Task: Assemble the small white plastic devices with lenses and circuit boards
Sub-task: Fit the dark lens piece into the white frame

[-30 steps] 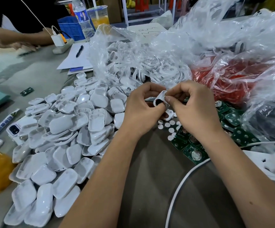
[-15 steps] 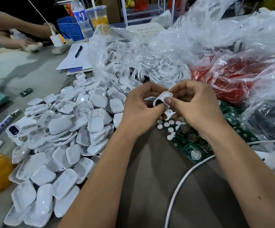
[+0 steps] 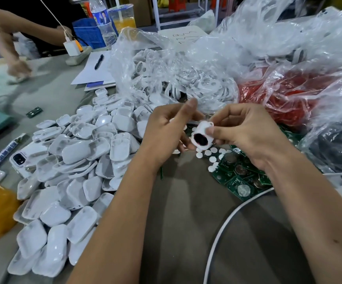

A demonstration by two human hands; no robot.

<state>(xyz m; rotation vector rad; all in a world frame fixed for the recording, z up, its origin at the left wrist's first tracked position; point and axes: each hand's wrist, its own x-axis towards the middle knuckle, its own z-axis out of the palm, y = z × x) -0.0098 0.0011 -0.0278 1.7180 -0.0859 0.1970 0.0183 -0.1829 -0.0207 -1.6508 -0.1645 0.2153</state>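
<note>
Above circuit boards | right hand grip pinches white device | left hand grip loose

Marker pen and paper sheet carry writing, none legible.

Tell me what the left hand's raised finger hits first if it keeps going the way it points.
Probably the clear bag of white parts just beyond the left hand; depth is hard to judge.
</note>
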